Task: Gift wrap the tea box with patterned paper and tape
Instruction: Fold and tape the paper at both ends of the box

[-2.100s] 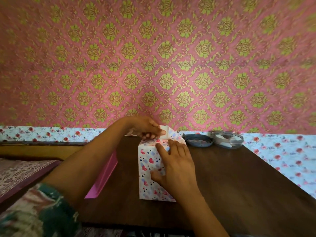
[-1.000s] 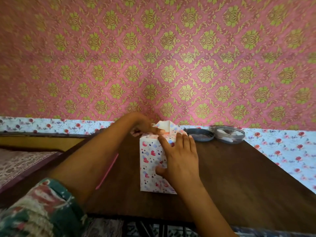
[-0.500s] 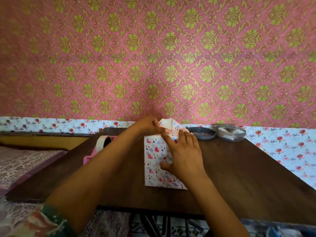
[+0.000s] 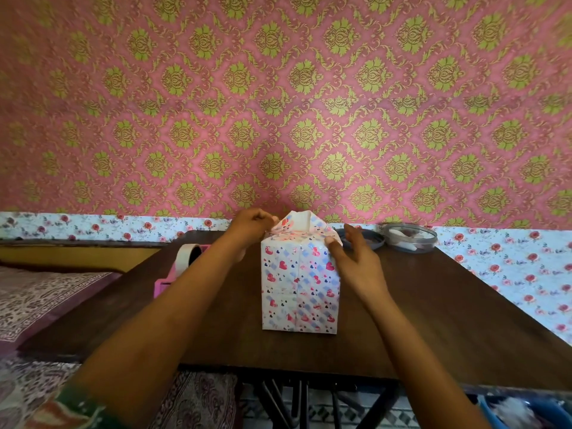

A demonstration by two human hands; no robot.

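The tea box (image 4: 298, 286) stands upright in the middle of the dark wooden table (image 4: 433, 305), covered in white paper with red hearts and blue marks. A loose paper flap (image 4: 298, 221) sticks up at its top. My left hand (image 4: 252, 226) pinches the folded paper at the top left corner. At the box's right top edge, my right hand (image 4: 353, 261) rests with spread fingers and the thumb on the upper corner. A roll of tape (image 4: 189, 254) sits on a pink dispenser (image 4: 162, 287) left of the box, partly hidden by my left forearm.
Behind the box on the right lie a dark round lid (image 4: 363, 239) and a clear round container (image 4: 410, 238). The table's back edge meets the patterned wall. A bed with a printed cover (image 4: 40, 298) lies to the left. The table's near edge runs just below the box.
My right hand has slid off the box's front face to its right edge, fingers now spread. The left hand stays pinched at the top fold. The camera has tilted, showing more table.
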